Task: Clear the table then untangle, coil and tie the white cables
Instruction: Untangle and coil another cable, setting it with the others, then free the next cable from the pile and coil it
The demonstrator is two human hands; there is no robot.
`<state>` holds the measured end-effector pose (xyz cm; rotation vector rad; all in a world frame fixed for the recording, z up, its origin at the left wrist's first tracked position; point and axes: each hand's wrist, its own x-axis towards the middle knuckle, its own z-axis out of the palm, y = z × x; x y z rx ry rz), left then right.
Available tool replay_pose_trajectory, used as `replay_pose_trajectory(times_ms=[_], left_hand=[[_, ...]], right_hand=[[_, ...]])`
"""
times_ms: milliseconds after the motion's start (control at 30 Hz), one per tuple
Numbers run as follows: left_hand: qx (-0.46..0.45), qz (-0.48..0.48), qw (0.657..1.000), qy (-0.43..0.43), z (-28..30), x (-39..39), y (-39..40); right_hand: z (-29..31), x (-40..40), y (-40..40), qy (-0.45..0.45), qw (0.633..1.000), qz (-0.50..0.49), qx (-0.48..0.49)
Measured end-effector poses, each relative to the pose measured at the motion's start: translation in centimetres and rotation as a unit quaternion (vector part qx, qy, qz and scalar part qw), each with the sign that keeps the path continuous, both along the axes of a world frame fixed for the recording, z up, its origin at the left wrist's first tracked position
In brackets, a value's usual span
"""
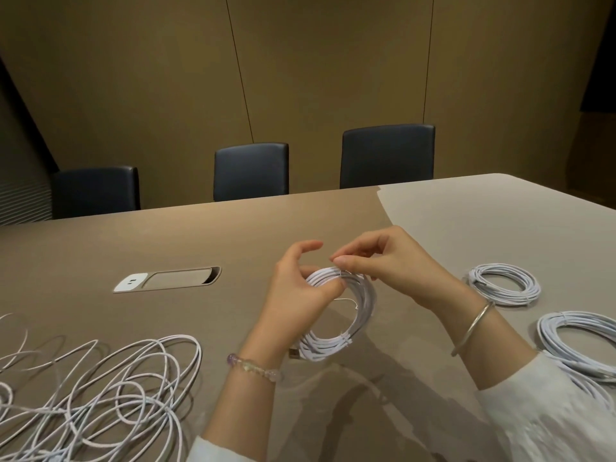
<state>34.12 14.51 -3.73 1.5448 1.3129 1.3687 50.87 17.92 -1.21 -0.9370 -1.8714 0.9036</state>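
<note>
fingers pinching tie atop held coil

You have white cables everywhere: the coil you hold is white, the two tied coils at your right are white, and the loose tangle at your left is white with a faint lilac cast. The surface is plain tan-brown, paler grey-beige at its far right. The chairs are dark blue-grey, the wall panels olive-brown. Your sleeves are white (one bracelet silver, the other of pale pink and lilac beads).
</note>
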Motion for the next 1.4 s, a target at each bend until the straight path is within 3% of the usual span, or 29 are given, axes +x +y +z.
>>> replay_pose_trajectory(times_ms=[300,400,633,767,933,1100,1400], left_hand=[[-0.046,-0.029,0.986,-0.156,0.8,-0.6,0.1],[-0.099,-0.012,0.978,-0.185,0.8,-0.7,0.4],[-0.267,0.028,0.963,-0.032,-2.6,-2.2,-0.3],[-0.238,0.058,0.968,0.058,-5.0,-3.4,-1.3],[-0.222,0.078,0.97,0.056,-6.3,-5.0,-3.6],[-0.187,0.126,0.973,0.042,-4.8,-8.2,-6.7],[-0.155,0.239,0.958,0.01,-2.7,-17.8,-15.6]], right_hand=[[-0.8,-1.6,0.1,-0.038,0.996,-0.005,0.075],[-1.2,-1.7,0.3,-0.08,0.994,0.008,0.078],[-4.8,-2.5,1.0,-0.195,0.978,0.066,-0.043],[-6.8,-3.8,1.1,-0.297,0.954,0.038,-0.022],[-7.6,-5.6,0.6,-0.424,0.905,-0.015,0.027],[-6.3,-10.0,-2.4,-0.37,0.923,0.051,0.094],[-5.0,-20.9,-8.2,-0.284,0.936,0.178,0.104]])
